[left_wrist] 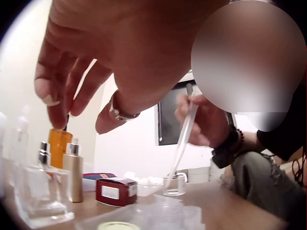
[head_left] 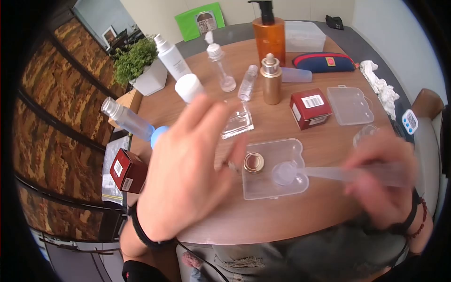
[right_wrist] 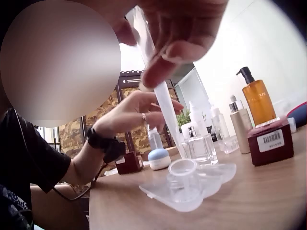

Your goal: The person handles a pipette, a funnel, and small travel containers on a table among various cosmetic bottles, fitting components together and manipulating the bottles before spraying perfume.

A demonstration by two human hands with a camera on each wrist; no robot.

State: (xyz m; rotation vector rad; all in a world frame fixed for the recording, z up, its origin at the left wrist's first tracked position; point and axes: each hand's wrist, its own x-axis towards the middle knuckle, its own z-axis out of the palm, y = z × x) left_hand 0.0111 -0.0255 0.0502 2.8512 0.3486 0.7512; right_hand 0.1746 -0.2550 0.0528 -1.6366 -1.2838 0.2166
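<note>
My right hand [head_left: 383, 176] grips a long, tapering translucent plastic tube [head_left: 326, 173], its narrow end pointing toward a small clear jar [head_left: 284, 174]. That jar stands in a shallow clear plastic case [head_left: 263, 190], beside a round gold-rimmed cap [head_left: 253, 162]. In the right wrist view the tube [right_wrist: 167, 108] slants down behind the jar's round mouth. My left hand [head_left: 188, 160] hovers over the table, fingers loosely bent and holding nothing, a ring on one finger. Beyond its fingertips lies a clear glass perfume bottle [head_left: 238, 123].
Behind stand a gold dropper bottle [head_left: 271, 87], an amber pump bottle [head_left: 270, 37] and several white or clear bottles. Dark red boxes [head_left: 310, 109] sit on both sides. A blue pouch [head_left: 324, 62], another clear case [head_left: 350, 105] and a potted plant [head_left: 136, 61] flank them.
</note>
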